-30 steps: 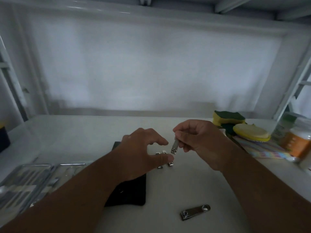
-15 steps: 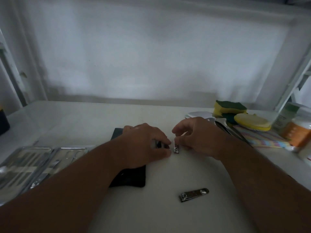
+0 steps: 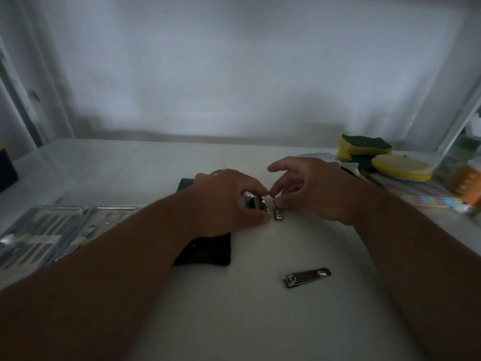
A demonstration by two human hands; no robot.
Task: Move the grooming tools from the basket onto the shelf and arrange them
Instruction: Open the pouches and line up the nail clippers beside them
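Lining up clippers on the smooth white shelf (image 3: 260,321), the right hand (image 3: 312,194) pinches a small shiny steel nail clipper (image 3: 277,210), long axis pointing away from the person. The left hand (image 3: 229,201) curls round more small steel clippers (image 3: 253,203) just beside it. A larger flat steel clipper (image 3: 307,277) lies crosswise nearer, closer to the right arm.

shelf (image 3: 156,165) | left edge: open tool case (image 3: 52,230) | centre: pouch (image 3: 205,252), partly under left hand (image 3: 229,201) | just right of pouch: small clippers (image 3: 277,211) between left hand and right hand (image 3: 312,188) | nearer front edge: large clippers (image 3: 307,277) | right back corner: sponges (image 3: 364,148), bottles (image 3: 466,168)
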